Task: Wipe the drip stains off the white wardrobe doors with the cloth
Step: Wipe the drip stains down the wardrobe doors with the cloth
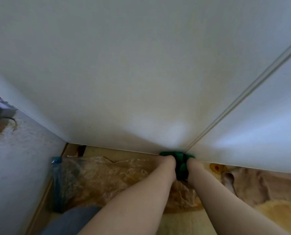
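White wardrobe doors (141, 73) fill view. Both hands low at bottom edge by door seam: left hand (169, 160), right hand (193, 163) against bunched green cloth (180, 156); fingers hidden, grip unclear. Crumpled plastic bag (99, 175) on wooden floor (117, 150) at left.

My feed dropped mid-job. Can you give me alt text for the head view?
The left hand and right hand meet on a green cloth at the bottom edge of the white wardrobe doors, where the seam between two doors ends; their fingers are hidden. Crumpled clear plastic lies on the wooden floor to the left.
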